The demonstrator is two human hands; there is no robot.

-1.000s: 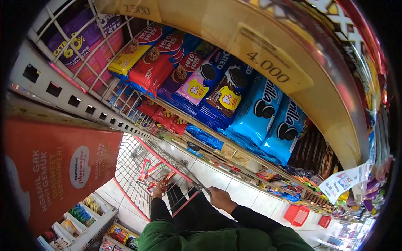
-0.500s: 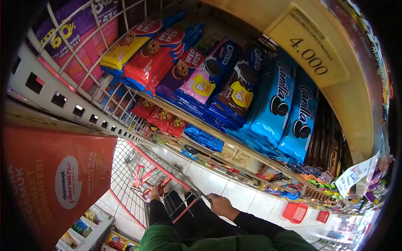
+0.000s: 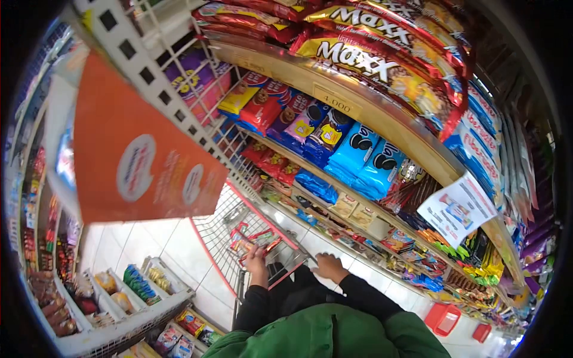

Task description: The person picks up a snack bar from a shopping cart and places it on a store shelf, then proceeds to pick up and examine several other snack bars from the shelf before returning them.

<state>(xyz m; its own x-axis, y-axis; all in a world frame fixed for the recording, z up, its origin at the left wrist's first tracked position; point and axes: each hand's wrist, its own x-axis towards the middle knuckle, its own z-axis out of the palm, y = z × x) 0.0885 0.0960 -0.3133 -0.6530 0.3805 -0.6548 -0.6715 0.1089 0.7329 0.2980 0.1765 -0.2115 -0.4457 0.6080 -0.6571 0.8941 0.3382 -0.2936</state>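
My left hand point(image 3: 255, 260) is over the wire shopping cart point(image 3: 210, 238), beside several red snack packets point(image 3: 240, 234) lying in its basket. Its fingers look slightly apart, with nothing visibly gripped. My right hand point(image 3: 329, 267) is closed around the end of the cart's dark handle point(image 3: 309, 256), by the shelf side. The cart has red rims and stands in front of my legs.
Snack shelves run along the right, with red Maxx packs point(image 3: 364, 62), blue Vanilla packs point(image 3: 357, 156) and a hanging white paper point(image 3: 456, 209). An orange sign point(image 3: 143, 155) juts out at left. Below it are white bins point(image 3: 134, 322). Red baskets point(image 3: 443, 319) stand on the floor.
The view has pulled back from the shelf, so more shelves and the left bins show. My left hand has shifted back from the packets; my right hand remains on the handle.
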